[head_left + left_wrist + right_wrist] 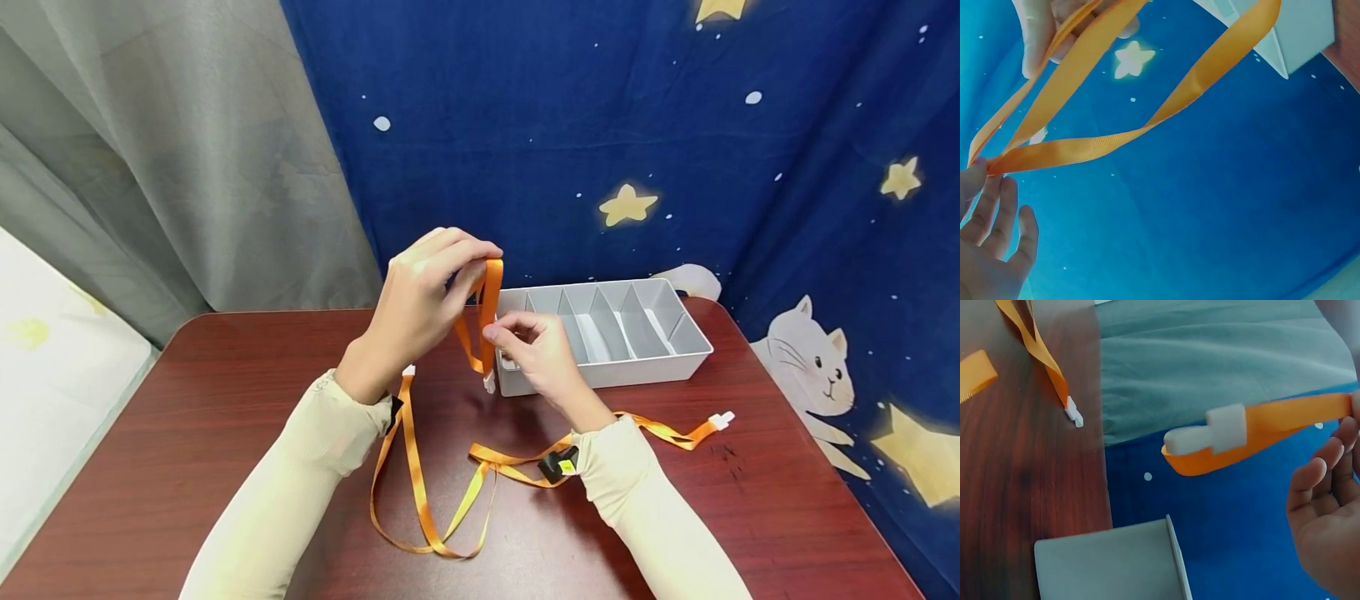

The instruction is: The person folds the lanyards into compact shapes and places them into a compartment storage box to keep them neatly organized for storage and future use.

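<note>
My left hand (427,287) is raised over the back of the table and pinches a folded orange lanyard (491,287) at its top bend. Loops of the strap hang down from there, with a white plastic clip (489,383) at the lower end. Lower down, the thumb and forefinger of my right hand (551,358) pinch the same strap, just in front of the grey tray's left end. The left wrist view shows the strap (1079,69) running between both hands. Close up in the right wrist view, the clip (1229,431) lies beside a strap loop.
A grey divided tray (637,372) stands at the table's back edge. Another orange lanyard (418,475) lies spread below my left wrist. More orange strap (652,427), ending in a white clip (722,420), passes under my right wrist. Curtains hang behind the table.
</note>
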Tool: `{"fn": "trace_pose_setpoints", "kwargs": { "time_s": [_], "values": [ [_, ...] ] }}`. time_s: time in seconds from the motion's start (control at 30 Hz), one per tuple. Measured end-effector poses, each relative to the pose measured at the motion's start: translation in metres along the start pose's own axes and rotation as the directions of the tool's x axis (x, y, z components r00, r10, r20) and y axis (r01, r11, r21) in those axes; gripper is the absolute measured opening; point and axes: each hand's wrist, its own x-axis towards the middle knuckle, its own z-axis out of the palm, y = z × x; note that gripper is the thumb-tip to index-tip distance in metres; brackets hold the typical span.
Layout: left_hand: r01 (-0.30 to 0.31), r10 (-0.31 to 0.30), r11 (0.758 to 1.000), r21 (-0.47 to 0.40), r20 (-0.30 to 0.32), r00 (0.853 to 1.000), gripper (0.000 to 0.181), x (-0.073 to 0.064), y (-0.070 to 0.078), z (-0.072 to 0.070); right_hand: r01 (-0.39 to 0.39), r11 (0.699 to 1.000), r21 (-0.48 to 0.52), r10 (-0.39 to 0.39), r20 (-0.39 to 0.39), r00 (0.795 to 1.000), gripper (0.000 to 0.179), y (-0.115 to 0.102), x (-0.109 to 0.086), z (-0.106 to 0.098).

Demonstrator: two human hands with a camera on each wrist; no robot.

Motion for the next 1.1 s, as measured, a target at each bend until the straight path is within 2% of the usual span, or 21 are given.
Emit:
{"fn": "trace_pose_setpoints", "kwargs": {
  "time_s": [0.27, 0.47, 0.63, 0.77, 0.87, 0.97, 1.1],
  "values": [
    [-0.066, 0.068, 0.997, -0.049, 0.030, 0.997, 0.013, 0.004, 0.009, -0.002, 0.063, 0.995, -0.074, -0.061, 0.034, 0.998, 0.008, -0.008, 0.003, -0.001],
    [-0.087, 0.089, 0.994, -0.060, 0.035, 0.995, 0.013, 0.006, 0.014, -0.003, 0.074, 0.996, -0.045, -0.071, 0.056, 0.996, 0.005, -0.006, 0.005, -0.002],
    [-0.096, 0.099, 0.993, -0.070, 0.038, 0.994, 0.012, 0.007, 0.016, -0.003, 0.053, 0.998, -0.016, -0.052, 0.056, 0.997, 0.007, -0.008, 0.005, -0.003],
    [-0.094, 0.098, 0.993, -0.069, 0.046, 0.994, 0.011, 0.007, 0.017, -0.003, 0.040, 0.999, 0.026, -0.040, 0.025, 0.999, 0.007, -0.009, 0.006, -0.003],
    [-0.095, 0.099, 0.993, -0.072, 0.055, 0.994, 0.010, 0.007, 0.017, -0.003, 0.037, 0.999, 0.029, -0.038, 0.017, 0.999, 0.019, -0.009, 0.007, -0.003],
    [-0.101, 0.107, 0.991, -0.085, 0.065, 0.992, 0.010, 0.007, 0.018, -0.003, 0.032, 0.999, 0.032, -0.033, 0.040, 0.999, 0.028, -0.010, 0.007, -0.003],
    [-0.113, 0.122, 0.988, -0.109, 0.081, 0.989, 0.009, 0.007, 0.020, -0.001, 0.015, 0.999, 0.035, -0.018, 0.103, 0.995, 0.026, -0.011, 0.007, -0.005]
  ]
}}
